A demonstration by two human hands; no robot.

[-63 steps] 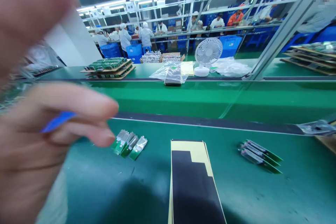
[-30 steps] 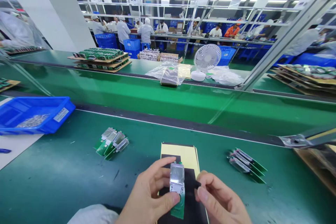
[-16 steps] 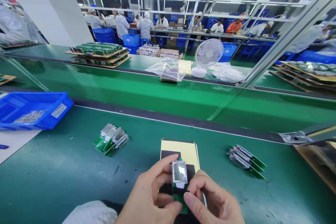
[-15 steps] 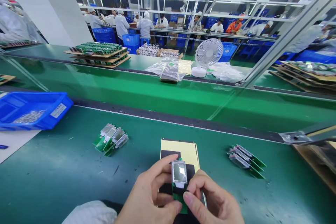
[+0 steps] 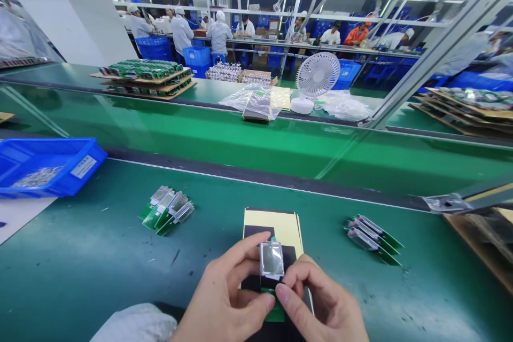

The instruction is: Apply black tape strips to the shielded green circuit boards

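Observation:
A small green circuit board with a display screen (image 5: pixel 272 259) is held between the thumb and fingers of my left hand (image 5: pixel 234 286). My right hand (image 5: pixel 320 294) pinches the end of a black strip (image 5: pixel 269 282), which lies across the board just below the screen. The strip covers part of a white tab there. Beneath both hands lies a stack of pale yellow sheets (image 5: pixel 276 219) with black pieces on it. To the left rests a cluster of display boards (image 5: pixel 168 208); a similar group of boards (image 5: pixel 374 239) leans together on the right.
A blue bin (image 5: pixel 82 168) of small metallic parts stands at the left. Behind a clear partition (image 5: pixel 224 139) are a white fan (image 5: pixel 318 77), a plastic bag (image 5: pixel 256 102) and stacked trays of boards (image 5: pixel 146 77). A metal post (image 5: pixel 433 48) slants up on the right. Several people work farther back.
My right fingers have moved slightly up, bringing the black strip closer to the screen and over more of the white tab. The left hand keeps its hold. The view has shifted a little.

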